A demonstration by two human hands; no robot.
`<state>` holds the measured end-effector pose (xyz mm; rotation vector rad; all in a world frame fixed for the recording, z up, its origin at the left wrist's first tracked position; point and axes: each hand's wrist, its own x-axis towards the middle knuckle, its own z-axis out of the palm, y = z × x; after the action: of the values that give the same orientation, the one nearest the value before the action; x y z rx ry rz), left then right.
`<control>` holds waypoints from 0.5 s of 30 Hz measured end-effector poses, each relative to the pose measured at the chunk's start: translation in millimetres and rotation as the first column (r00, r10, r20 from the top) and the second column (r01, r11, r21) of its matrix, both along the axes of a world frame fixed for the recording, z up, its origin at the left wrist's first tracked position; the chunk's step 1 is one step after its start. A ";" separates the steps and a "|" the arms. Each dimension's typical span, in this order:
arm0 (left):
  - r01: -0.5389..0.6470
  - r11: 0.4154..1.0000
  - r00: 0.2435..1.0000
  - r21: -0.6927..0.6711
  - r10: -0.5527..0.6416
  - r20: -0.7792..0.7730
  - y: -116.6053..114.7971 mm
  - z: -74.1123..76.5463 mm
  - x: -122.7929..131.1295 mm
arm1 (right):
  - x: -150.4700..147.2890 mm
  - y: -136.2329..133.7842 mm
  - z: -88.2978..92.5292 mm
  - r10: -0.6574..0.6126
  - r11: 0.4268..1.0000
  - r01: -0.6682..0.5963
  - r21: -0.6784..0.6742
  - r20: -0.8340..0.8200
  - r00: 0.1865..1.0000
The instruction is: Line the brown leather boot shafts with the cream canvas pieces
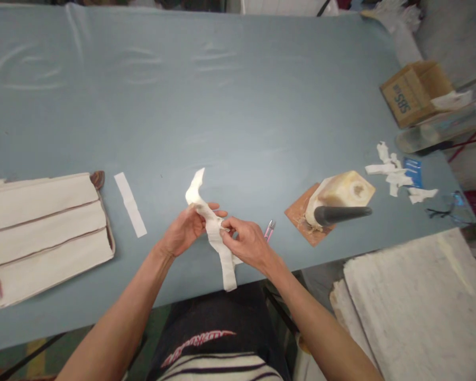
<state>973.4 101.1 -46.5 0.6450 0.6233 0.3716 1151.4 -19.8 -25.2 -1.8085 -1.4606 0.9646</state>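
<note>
A long white strip [218,233], of cloth or paper, runs between my hands near the table's front edge. Its upper end curls above my left hand [186,227], and its lower end hangs toward my lap. The left fingers are closed around the strip from the left side. From the right, my right hand [244,238] pinches a small bit at the strip's edge. Just past the right hand lies a pair of pink-handled tweezers or a similar small tool [268,231], partly hidden. Left of my hands, another flat white strip [130,205] lies apart.
Cream folded fabric pieces [47,217] are stacked at the left. At the right, a yellowish glue-like container with a dark handle [341,198] stands on a brown square [297,211]. Beyond are white scraps [392,169], eyeglasses [452,209] and a cardboard box [408,100].
</note>
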 end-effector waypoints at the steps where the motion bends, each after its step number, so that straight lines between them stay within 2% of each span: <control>1: 0.021 1.000 0.999 0.011 -0.022 0.028 -2.7 5.3 -4.7 | 0.2 -1.9 8.8 0.017 1.000 -0.017 0.024 0.040 0.999; 5: 0.089 0.994 0.989 0.059 -0.095 0.115 -8.4 18.6 -26.7 | 2.7 -9.9 40.0 0.108 0.985 -0.129 0.114 0.174 0.979; 9: 0.152 0.980 0.968 0.128 -0.174 0.183 -11.3 26.3 -38.9 | -0.2 -16.0 62.2 0.158 0.917 -0.292 0.270 0.428 0.890; 10: 0.149 0.984 0.972 0.098 -0.164 0.170 -13.1 28.3 -38.7 | -2.4 -16.9 65.2 0.157 0.910 -0.296 0.292 0.419 0.895; 12: 0.100 0.995 0.991 -0.024 -0.097 0.096 -19.2 30.6 -35.2 | -7.6 -17.8 67.1 0.149 0.936 -0.222 0.273 0.265 0.953; 15: -0.019 0.988 1.000 -0.155 0.016 -0.022 -35.2 26.3 -27.5 | -14.3 -17.3 60.1 0.068 0.996 -0.062 0.069 -0.087 0.994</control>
<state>945.9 65.9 -20.2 0.4951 0.6712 0.3295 1137.0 -37.1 34.9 -1.6589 -1.4866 1.0042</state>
